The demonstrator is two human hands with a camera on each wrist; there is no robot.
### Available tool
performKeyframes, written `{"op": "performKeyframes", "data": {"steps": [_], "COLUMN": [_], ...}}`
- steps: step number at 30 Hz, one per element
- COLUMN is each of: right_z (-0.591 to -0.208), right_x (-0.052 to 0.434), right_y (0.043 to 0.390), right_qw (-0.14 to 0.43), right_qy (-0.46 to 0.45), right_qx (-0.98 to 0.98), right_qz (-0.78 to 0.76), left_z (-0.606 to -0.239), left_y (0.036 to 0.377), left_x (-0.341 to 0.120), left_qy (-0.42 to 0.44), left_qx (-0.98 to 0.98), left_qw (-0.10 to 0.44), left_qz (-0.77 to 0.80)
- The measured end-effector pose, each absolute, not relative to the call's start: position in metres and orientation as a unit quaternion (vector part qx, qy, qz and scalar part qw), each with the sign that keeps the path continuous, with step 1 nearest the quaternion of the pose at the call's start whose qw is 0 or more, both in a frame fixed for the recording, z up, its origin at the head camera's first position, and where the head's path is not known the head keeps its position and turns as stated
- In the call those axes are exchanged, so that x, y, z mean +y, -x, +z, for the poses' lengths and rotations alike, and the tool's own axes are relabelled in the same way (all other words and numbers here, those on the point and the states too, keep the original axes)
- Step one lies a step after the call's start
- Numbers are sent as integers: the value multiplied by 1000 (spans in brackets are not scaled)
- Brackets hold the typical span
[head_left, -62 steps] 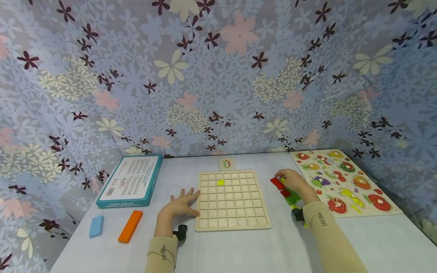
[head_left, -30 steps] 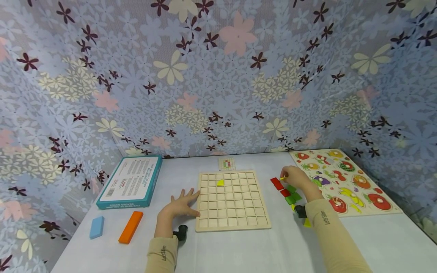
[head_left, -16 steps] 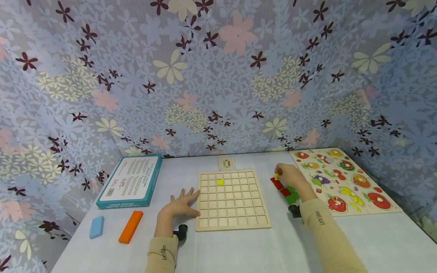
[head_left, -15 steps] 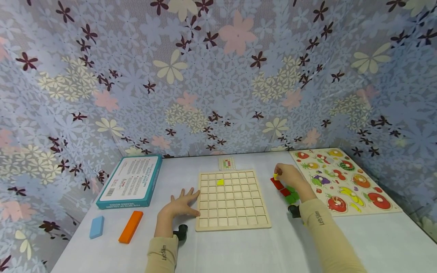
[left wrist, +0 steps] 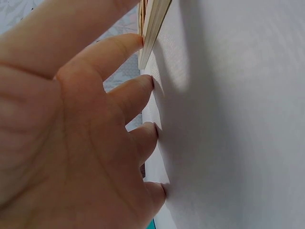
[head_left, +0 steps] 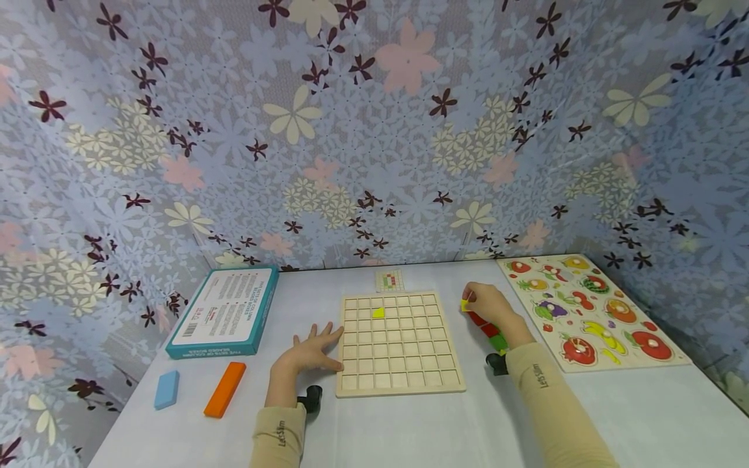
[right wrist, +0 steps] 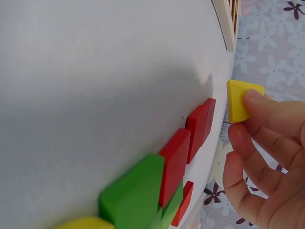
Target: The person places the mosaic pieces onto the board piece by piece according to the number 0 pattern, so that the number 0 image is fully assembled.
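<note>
My left hand [head_left: 307, 354] lies with fingers spread at the left edge of a wooden grid board [head_left: 398, 364]; in the left wrist view, fingertips touch the board's side and the tabletop. One yellow tile [head_left: 378, 313] sits in a cell of the board's second row. To the right of the board, my right hand [head_left: 491, 309] pinches a small yellow block [right wrist: 238, 102] between thumb and fingers, raised off the table. Below that hand lie red blocks [right wrist: 174, 167] and green blocks [right wrist: 136, 195], partly hidden from the head view by the hand and wrist.
A small pattern card [head_left: 389, 281] lies behind the board. At the left are a teal-edged box [head_left: 225, 309], a blue block [head_left: 166, 390] and an orange block [head_left: 225, 390]. A fruit puzzle board [head_left: 591, 312] lies at the right. A floral cloth [head_left: 374, 130] hangs behind the table.
My right hand has picked a yellow block from among the red and green blocks and moved it left toward the grid board. My left hand has stayed in place.
</note>
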State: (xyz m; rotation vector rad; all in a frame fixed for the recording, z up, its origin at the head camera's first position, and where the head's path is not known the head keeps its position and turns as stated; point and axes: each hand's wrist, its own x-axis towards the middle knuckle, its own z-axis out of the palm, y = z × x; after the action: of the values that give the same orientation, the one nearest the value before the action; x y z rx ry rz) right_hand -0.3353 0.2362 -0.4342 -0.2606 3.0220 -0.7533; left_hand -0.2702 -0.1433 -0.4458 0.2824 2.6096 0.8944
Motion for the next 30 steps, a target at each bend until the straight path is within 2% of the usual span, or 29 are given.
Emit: {"op": "performKeyframes", "data": {"steps": [13,30], "right_z": [-437,-432], "right_x": [228,214], "right_y": [333,334], "right_qw": [25,0], "right_qy": [68,95], "right_qx": [956,942], "right_qz": [-283,-322], "left_z": [-445,-448], "left_y": [270,275], "left_x": [-143,-145], "left_qy": [-101,-108], "left_qx": [926,924], "left_qw": [186,181], "left_qz": [313,318]}}
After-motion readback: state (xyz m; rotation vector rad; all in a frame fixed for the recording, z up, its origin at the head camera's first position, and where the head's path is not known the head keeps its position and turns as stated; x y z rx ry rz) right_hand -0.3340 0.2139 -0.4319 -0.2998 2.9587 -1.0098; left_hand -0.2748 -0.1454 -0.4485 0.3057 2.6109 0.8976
